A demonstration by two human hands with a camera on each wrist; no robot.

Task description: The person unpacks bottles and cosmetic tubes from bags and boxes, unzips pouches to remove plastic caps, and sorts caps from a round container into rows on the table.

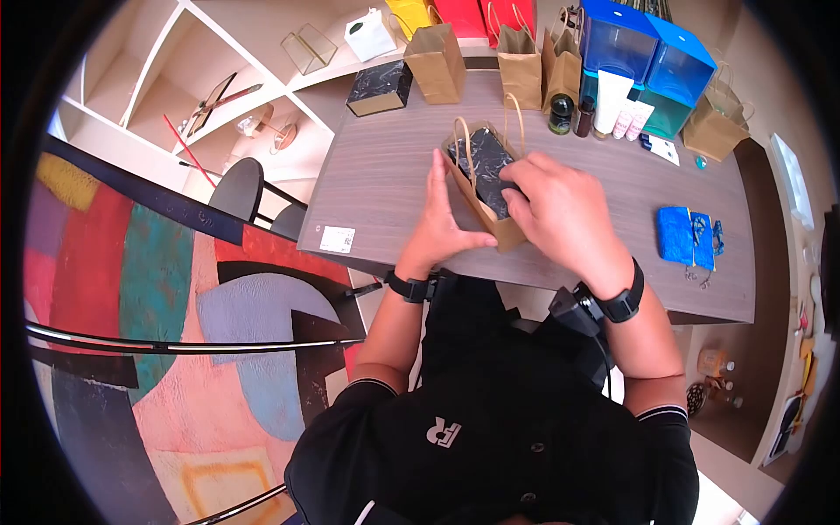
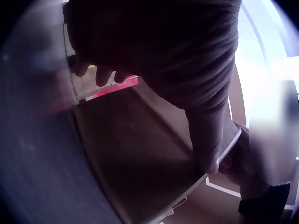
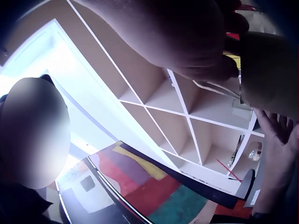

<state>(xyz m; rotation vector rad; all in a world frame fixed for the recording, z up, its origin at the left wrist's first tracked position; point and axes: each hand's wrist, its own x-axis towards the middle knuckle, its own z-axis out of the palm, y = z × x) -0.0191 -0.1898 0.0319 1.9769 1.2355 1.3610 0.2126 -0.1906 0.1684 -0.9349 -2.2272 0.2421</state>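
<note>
Bag point(image 1: 490, 223) sat at the table point(image 1: 385, 188)'s near edge, tipped toward the person, a black box point(image 1: 481, 162) lying in its mouth. Left hand point(image 1: 442, 223) lay flat along the bag's left wall, fingers straight, thumb across the bottom corner. Right hand point(image 1: 560, 210) curled over the right rim, fingertips on the box.

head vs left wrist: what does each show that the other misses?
Head only: the black marbled box inside the kraft paper bag, the right hand on top of it, and a row of standing bags at the desk's far edge.
Left wrist only: the thumb's grip on the bag's edge from close up.
Both: the left hand against the bag's side.
</note>
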